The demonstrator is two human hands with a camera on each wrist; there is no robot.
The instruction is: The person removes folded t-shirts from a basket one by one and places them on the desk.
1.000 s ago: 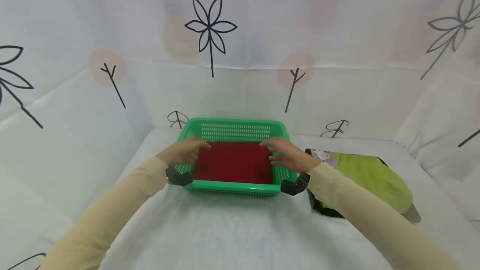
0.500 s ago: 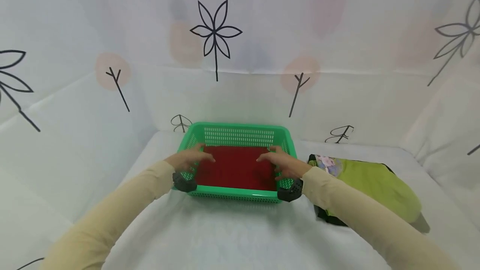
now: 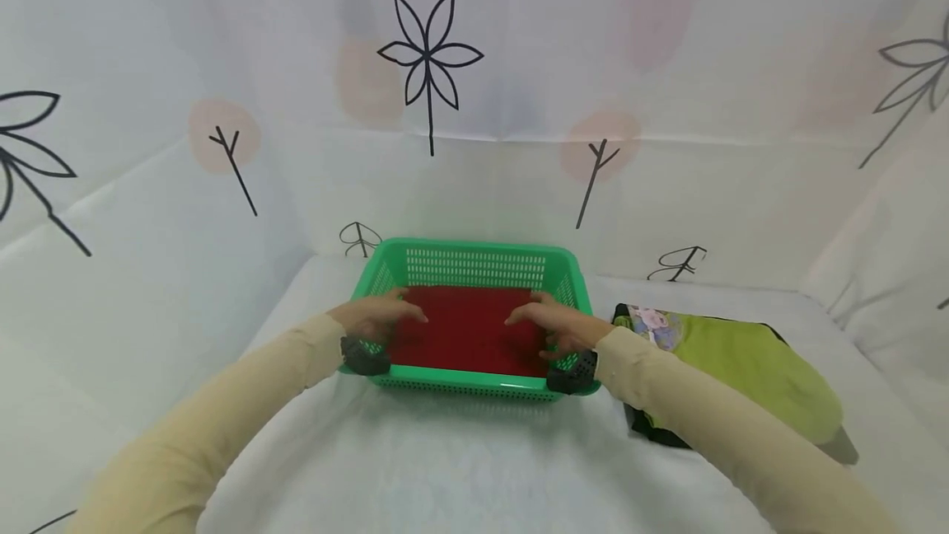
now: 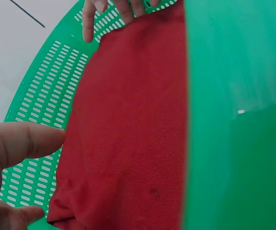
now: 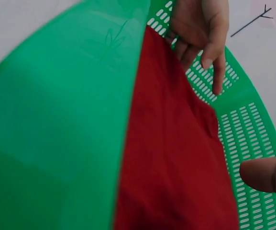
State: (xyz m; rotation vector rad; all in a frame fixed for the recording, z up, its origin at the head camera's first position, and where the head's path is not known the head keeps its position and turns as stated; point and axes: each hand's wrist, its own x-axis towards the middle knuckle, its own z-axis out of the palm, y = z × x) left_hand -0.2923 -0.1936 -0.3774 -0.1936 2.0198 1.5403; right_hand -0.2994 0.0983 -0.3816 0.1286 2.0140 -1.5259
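A folded red cloth (image 3: pixel 467 332) lies inside a green plastic basket (image 3: pixel 474 255) with slotted walls. My left hand (image 3: pixel 376 316) reaches over the basket's left side, its fingers beside the cloth's left edge. In the left wrist view its thumb (image 4: pixel 25 140) points at that edge, fingertip right at the fabric. Mirrored on the right, my right hand (image 3: pixel 559 324) reaches in between the cloth and the basket wall. Its thumb (image 5: pixel 264 176) extends towards the cloth in the right wrist view. Both hands have loosely spread fingers, and neither grips the cloth; some fingertips are hidden.
To the right of the basket, partly behind my right sleeve (image 3: pixel 667 377), lies a lime-green cloth item (image 3: pixel 749 361) with black edging and a floral patch. A white sheet (image 3: pixel 460 468) covers the table, and white patterned fabric (image 3: pixel 504 89) hangs behind and at the sides.
Both hands have come down into the basket at the two sides of the red cloth. Over the last half second they barely move. The head view has shifted slightly.
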